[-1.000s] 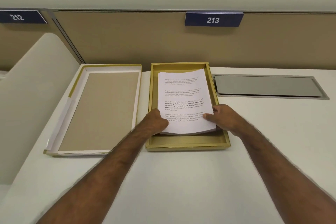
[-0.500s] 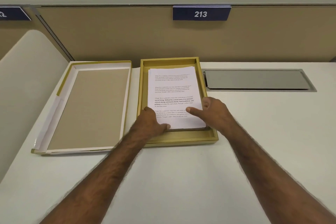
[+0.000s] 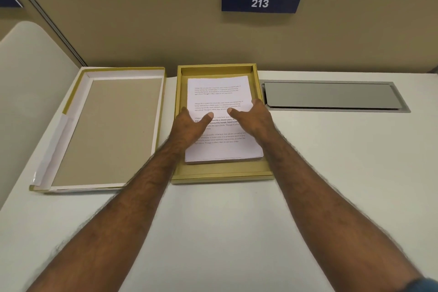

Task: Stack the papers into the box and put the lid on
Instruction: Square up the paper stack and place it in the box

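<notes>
A stack of printed white papers [image 3: 219, 95] lies flat inside the shallow gold box [image 3: 222, 174] in the middle of the desk. My left hand [image 3: 189, 125] rests palm down on the left side of the stack, fingers spread. My right hand [image 3: 253, 118] lies on the stack's right edge, thumb pointing toward the left thumb. Neither hand grips anything. The lid [image 3: 106, 130] lies upside down to the left of the box, its brown inside facing up.
A grey metal cable hatch [image 3: 329, 96] is set into the desk right of the box. A tan partition with a blue sign "213" [image 3: 260, 2] closes the back. A cream side panel [image 3: 30, 92] stands at the left.
Both hands let go of the stack's near corners and slid farther up onto its top. The stack now lies flat in the box.
</notes>
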A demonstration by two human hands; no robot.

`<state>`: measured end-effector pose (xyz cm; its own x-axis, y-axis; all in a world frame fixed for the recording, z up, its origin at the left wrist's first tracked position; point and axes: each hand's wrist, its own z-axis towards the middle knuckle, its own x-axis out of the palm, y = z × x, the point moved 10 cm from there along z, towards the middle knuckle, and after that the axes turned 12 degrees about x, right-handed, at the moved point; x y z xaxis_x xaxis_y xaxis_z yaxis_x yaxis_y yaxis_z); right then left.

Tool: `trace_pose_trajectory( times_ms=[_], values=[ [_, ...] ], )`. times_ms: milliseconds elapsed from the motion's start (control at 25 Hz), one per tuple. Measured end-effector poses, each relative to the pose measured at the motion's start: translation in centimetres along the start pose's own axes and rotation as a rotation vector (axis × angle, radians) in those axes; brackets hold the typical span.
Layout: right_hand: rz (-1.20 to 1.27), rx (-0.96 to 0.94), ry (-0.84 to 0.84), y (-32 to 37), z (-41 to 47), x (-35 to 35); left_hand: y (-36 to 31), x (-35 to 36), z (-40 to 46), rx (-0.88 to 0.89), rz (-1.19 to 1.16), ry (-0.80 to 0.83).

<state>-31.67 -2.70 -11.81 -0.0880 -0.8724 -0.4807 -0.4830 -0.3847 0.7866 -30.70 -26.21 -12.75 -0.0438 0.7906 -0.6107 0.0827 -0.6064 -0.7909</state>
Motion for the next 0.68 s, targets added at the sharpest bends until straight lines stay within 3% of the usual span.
trace_pose_trajectory(
  times_ms=[320,680],
  values=[
    [-0.079,0.087,0.036,-3.6,0.8,-1.3,-0.6,2.3,-0.1,0.059,0.036,0.042],
    [-0.143,0.106,0.142,-5.2,0.1,-0.2,0.6,3.3,-0.4,-0.011,0.017,0.069]
  ],
)
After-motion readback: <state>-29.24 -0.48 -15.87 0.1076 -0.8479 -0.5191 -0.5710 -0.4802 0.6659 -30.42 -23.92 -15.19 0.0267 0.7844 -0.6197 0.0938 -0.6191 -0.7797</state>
